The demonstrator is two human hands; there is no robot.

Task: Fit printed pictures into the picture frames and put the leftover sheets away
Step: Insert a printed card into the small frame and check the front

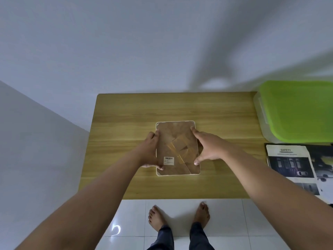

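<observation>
A picture frame [177, 127] lies face down in the middle of the wooden table [126, 114]. Its brown back board shows a folded stand and a white barcode sticker [168, 160]. My left hand [151, 150] grips the frame's left edge, fingers curled over it. On the right edge rests my right hand [207, 147], its fingers spread across the back board. Printed sheets [290, 163] lie at the table's right, the top one headed "SAFETY" with dark car pictures.
A clear plastic box with a green lid [297, 110] stands at the right, beyond the printed sheets. A white wall runs behind the table. My bare feet [180, 215] stand on white floor tiles at the table's near edge.
</observation>
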